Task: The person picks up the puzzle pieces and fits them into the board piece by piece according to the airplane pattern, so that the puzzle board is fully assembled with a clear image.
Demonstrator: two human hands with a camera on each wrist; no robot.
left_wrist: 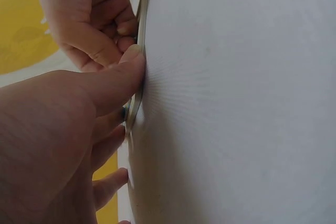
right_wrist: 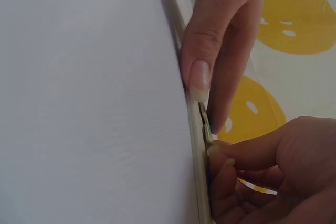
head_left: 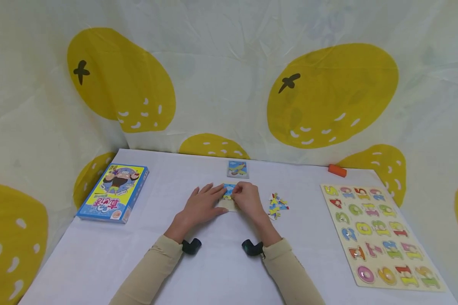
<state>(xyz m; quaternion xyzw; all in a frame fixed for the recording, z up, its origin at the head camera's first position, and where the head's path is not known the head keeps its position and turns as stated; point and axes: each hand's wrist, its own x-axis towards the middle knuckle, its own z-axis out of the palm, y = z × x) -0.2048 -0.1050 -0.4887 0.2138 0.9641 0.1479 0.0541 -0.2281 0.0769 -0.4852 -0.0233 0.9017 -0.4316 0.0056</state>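
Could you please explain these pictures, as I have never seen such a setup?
There is no machine, only a person's left hand and right hand. The wide picture comes from a camera worn on the head; the two close-ups come from the left wrist camera and right wrist camera. On the white tabletop lie a blue box, bird picture, loose puzzle pieces, orange object and number board. The left hand rests on a small puzzle tray, while the right hand appears to pinch a piece there.
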